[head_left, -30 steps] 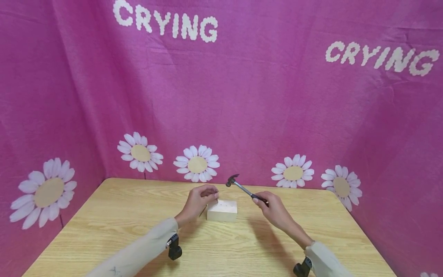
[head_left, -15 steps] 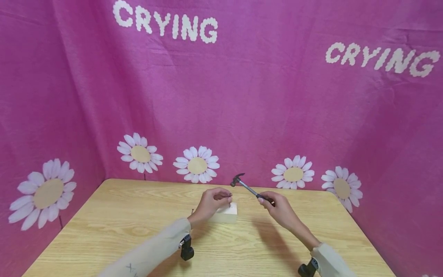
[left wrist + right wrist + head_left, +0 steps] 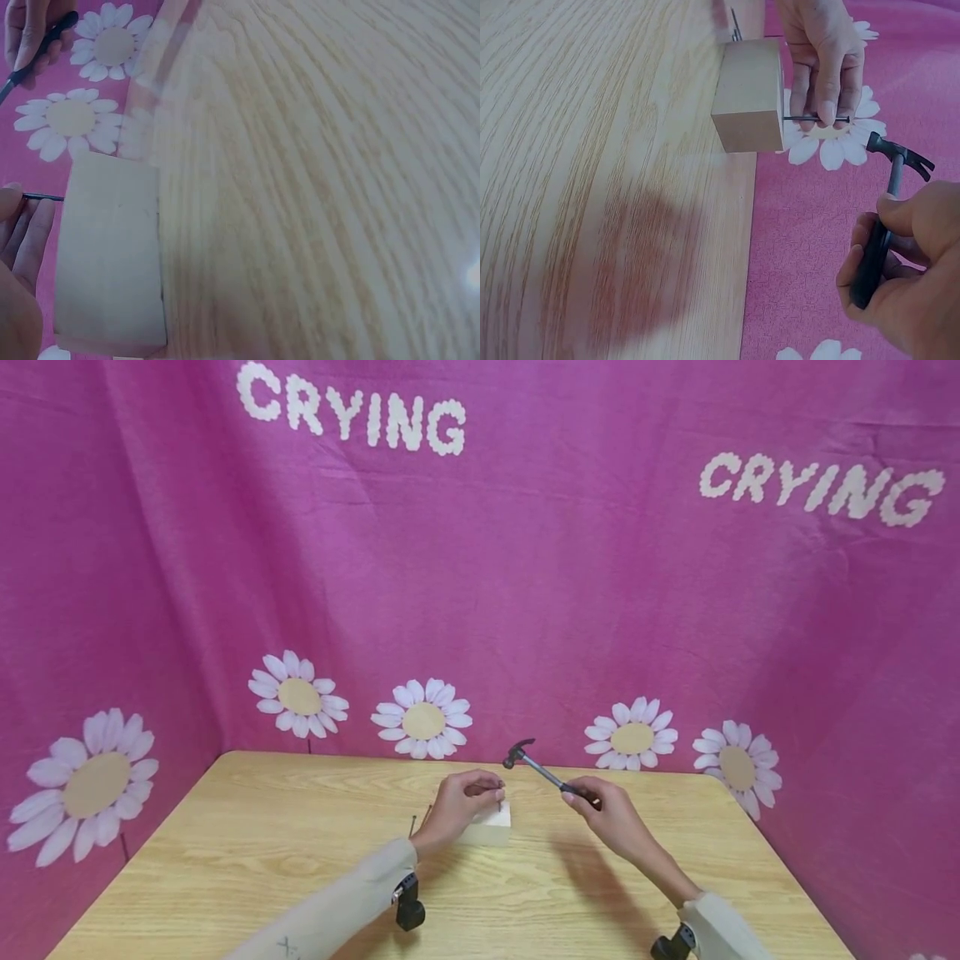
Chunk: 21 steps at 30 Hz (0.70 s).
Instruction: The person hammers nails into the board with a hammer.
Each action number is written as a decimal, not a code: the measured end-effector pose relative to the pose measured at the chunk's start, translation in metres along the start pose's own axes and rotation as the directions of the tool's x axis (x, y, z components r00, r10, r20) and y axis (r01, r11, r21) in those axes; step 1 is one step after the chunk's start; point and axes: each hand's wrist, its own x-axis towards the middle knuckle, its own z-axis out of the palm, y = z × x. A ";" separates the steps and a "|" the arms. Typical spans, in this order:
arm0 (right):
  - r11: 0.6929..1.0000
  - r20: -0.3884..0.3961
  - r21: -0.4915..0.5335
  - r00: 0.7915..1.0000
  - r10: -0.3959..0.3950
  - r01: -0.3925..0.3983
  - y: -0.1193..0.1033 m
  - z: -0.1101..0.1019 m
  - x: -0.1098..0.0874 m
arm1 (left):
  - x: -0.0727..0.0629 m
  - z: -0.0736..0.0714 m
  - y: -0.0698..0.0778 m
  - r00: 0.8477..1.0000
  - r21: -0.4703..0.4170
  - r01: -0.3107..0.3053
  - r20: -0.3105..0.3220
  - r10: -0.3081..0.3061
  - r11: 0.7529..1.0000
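Note:
My left hand (image 3: 459,808) pinches a dark nail (image 3: 801,118) between thumb and fingers. The nail stands upright, its tip meeting the top face of a pale wooden block (image 3: 491,833). That hand hides the left part of the block in the head view. To the right, my right hand (image 3: 613,818) grips the black handle of a small claw hammer (image 3: 895,176). Its dark head is raised above the table, a little right of the nail's head and apart from it. The left wrist view shows the block (image 3: 109,255) and the pinched nail (image 3: 43,197) from the side.
Beyond the left wrist, a few thin nails (image 3: 412,825) stick up beside the block, partly hidden. The block sits on a light wood-grain table (image 3: 300,835). A pink cloth (image 3: 525,568) with daisies and white lettering hangs behind and along both sides.
My left hand has moved right with the nail, from the block's left side to its right part. The right hand and hammer have shifted slightly right. The head view has tilted a little.

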 end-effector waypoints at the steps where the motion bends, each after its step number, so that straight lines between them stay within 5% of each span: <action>1: 1.000 -0.001 -0.002 1.000 0.003 -0.003 0.000 0.000 0.000 | 0.000 0.001 0.000 1.000 -0.005 -0.007 0.002 0.007 1.000; 15: 0.996 -0.002 -0.030 0.997 -0.080 0.080 0.001 -0.009 -0.001 | -0.006 0.015 -0.009 0.993 -0.031 -0.035 -0.115 0.032 0.999; 21: 0.989 -0.038 -0.071 0.990 -0.133 0.130 0.004 -0.017 0.001 | -0.001 0.015 -0.009 0.998 -0.050 -0.034 -0.063 0.031 0.998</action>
